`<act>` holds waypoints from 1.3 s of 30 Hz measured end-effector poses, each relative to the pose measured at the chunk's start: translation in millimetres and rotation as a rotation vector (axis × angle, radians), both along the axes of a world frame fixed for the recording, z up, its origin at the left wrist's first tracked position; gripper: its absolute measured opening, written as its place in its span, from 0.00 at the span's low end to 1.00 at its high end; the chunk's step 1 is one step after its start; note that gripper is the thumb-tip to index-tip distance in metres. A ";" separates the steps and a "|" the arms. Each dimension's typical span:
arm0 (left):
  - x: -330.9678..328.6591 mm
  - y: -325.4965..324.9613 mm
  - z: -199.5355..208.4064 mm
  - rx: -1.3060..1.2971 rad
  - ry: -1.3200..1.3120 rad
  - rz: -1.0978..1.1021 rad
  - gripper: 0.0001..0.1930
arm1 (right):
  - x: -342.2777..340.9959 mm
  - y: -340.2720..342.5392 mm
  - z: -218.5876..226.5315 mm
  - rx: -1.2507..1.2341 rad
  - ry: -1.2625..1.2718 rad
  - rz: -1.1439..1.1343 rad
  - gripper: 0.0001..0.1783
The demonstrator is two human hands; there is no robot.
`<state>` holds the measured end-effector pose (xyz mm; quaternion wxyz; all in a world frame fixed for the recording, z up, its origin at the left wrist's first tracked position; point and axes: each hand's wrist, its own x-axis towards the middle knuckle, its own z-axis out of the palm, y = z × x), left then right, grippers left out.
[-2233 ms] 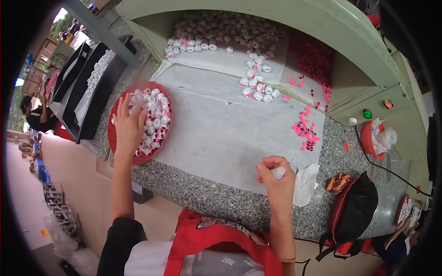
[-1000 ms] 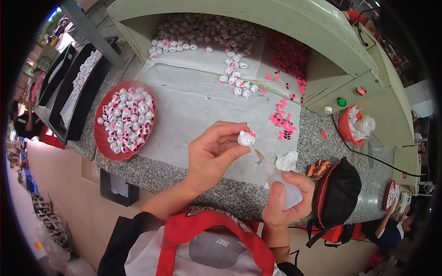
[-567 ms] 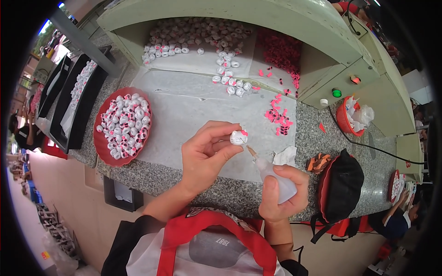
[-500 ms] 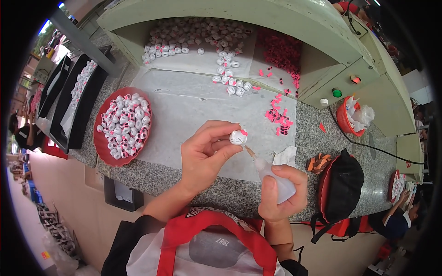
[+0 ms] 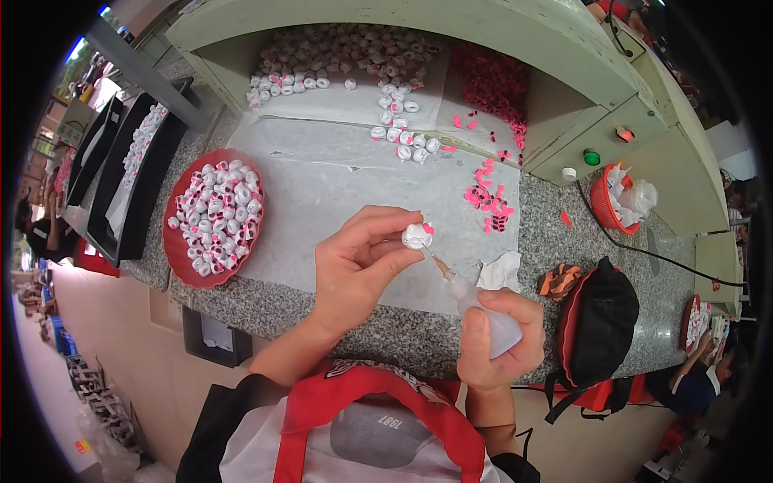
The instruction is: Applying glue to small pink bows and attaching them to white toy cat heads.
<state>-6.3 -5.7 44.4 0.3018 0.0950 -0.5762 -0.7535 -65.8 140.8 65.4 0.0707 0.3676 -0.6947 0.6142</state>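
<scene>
Between the thumb and fingers of my left hand [image 5: 358, 262] is a small round white piece [image 5: 417, 234] with a pink bit on its upper right. My right hand [image 5: 503, 342] grips a translucent squeeze bottle [image 5: 498, 324], thumb on one side and fingers wrapped round the other. Its thin nozzle tip [image 5: 439, 264] slants up to the left and meets, or nearly meets, the piece's lower edge. Both hands are above the white paper sheet [image 5: 306, 209]. Several small pink and black pieces [image 5: 489, 201] lie loose on that sheet, beyond my right hand.
A red scalloped bowl [image 5: 171, 249] full of white pieces stands at the left. More white pieces [image 5: 322, 60] and a pink heap [image 5: 493, 80] fill the pale green cabinet [image 5: 403, 24]. At right are an orange basket [image 5: 605, 211], a cable [image 5: 644, 259] and a black bag [image 5: 608, 330].
My right hand and the squeeze bottle have shifted slightly right and down. The left hand still holds the white piece in nearly the same place.
</scene>
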 end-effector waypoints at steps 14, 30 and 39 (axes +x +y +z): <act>-0.7 -3.6 0.8 0.199 -0.060 -0.117 0.17 | -0.1 4.0 -0.4 -0.041 -0.007 0.051 0.10; 2.1 -7.9 1.2 0.343 -0.034 -0.154 0.18 | -10.0 5.1 5.9 -0.024 0.091 0.085 0.13; 0.4 -5.6 -6.6 0.342 -0.059 -0.148 0.18 | -14.2 -1.5 6.4 -0.016 0.190 0.039 0.13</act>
